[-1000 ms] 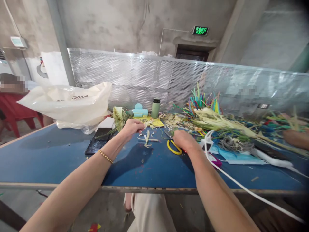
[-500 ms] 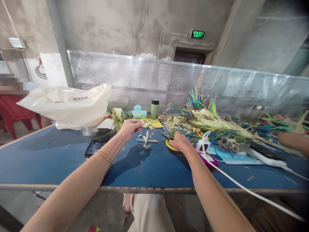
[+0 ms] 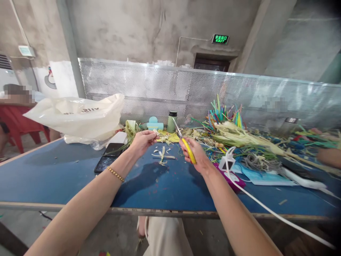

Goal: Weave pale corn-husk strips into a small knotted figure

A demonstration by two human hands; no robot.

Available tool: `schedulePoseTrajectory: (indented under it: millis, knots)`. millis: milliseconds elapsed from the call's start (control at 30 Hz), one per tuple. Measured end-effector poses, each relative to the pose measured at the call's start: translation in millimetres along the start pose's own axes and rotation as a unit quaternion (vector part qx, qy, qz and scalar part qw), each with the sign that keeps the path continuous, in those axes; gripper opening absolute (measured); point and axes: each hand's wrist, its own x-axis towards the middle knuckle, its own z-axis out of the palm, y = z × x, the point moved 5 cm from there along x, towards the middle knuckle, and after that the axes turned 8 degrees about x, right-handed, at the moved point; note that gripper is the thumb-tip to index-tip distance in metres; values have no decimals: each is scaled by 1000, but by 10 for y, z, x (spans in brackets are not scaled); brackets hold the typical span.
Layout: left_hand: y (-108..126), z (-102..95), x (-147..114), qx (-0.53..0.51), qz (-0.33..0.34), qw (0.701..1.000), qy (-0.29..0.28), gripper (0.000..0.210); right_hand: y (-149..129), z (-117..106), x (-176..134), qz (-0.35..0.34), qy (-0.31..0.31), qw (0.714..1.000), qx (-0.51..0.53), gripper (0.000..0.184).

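Note:
My right hand [image 3: 195, 153] grips a pair of yellow-handled scissors [image 3: 189, 151], lifted off the table with the blades pointing up and to the left. My left hand [image 3: 145, 141] is closed in a pinch over the table; a small pale piece shows at its fingertips, too small to name. Between and below the hands, pale strips of husk [image 3: 162, 155] lie crossed on the blue table [image 3: 157, 192]. Behind the left hand lies a bundle of greenish husk [image 3: 131, 131].
A big cream plastic bag [image 3: 77, 119] and a phone [image 3: 108, 158] are at the left. At the back stands a green bottle [image 3: 172, 122]. On the right are corn husks [image 3: 239, 135], a purple power strip [image 3: 231, 176] with a white cable, a blue face mask [image 3: 266, 176], and another person's arm [image 3: 329, 156].
My right hand has picked the scissors up from the table and raised them, blades now pointing upward. My left hand keeps its pinch in nearly the same place.

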Motion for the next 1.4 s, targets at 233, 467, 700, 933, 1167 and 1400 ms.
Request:
schedulePoseTrajectory:
  millis: [233,467,700,933,1167,1400]
  knots:
    - [55,37,-12,2,44,999,-8,19,-2,260,-110,-11,-96,991,-96,51]
    - [47,30,8,30,65,997,-4,19,56,328,-102,-56,-131,983,-114,44]
    - [-7,3,53,76,87,993,21,18,90,320,-100,-25,-138,983,-120,52]
    - [-3,5,53,84,85,992,27,17,118,295,-87,0,-130,985,-113,56]
    - [-11,9,54,75,68,995,26,16,141,292,-72,6,-129,987,-92,53]
    - [-5,20,44,43,49,998,16,15,177,292,-62,12,-124,989,-80,51]
